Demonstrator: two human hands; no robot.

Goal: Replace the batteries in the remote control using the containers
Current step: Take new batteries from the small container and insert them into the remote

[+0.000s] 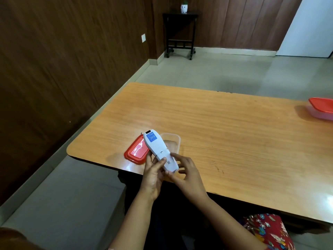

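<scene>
My left hand [154,175] grips the lower end of the white remote control [159,151], thumb pressed on its back face and fingers curled underneath. My right hand [187,173] pinches the same end from the other side, thumb on the battery cover [169,162], remaining fingers loosely spread below. The remote is held back-side up, just above the near edge of the wooden table [225,134], its top end pointing away from me. A blue label [151,138] is fixed near that top end; a small printed code sits on the cover. I cannot tell whether the cover is seated or partly slid.

Directly behind the remote, a clear open container [175,141] stands on the table, partly hidden; its contents cannot be made out. Its red lid [136,153] lies flat just to the left, near the table corner. Well apart, at the far right edge, a second container with a red lid [322,109] stands closed.
</scene>
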